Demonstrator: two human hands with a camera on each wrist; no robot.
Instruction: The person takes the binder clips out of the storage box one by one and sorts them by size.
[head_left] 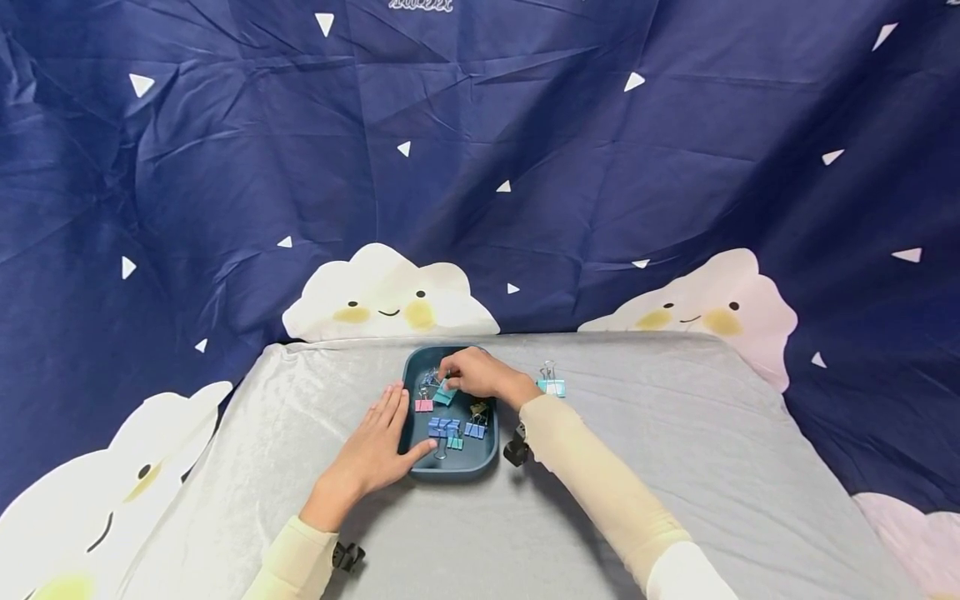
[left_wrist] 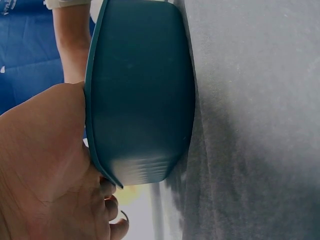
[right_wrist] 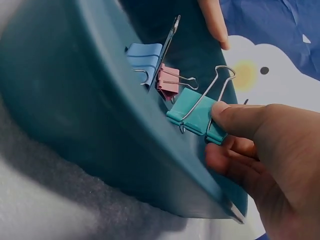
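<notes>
My right hand (head_left: 474,372) reaches into a dark teal tray (head_left: 452,475) and pinches a teal binder clip (right_wrist: 192,112) between thumb and fingers. One wire handle of that clip sticks up beside the thumb in the right wrist view. My left hand (head_left: 378,442) rests on the tray's left rim, fingers straight and thumb over the near part. Inside lie a pink binder clip (head_left: 423,406), blue binder clips (head_left: 444,427), a small green binder clip (head_left: 455,443) and a dark gold one (head_left: 478,408). From the left wrist, the tray's outer wall (left_wrist: 142,90) hides its contents.
A light blue binder clip (head_left: 551,387) stands on the grey cloth (head_left: 675,450), right of the tray. Behind the cloth-covered table hangs a dark blue curtain (head_left: 555,225) with white clouds and triangles. Both forearms come in from the near side.
</notes>
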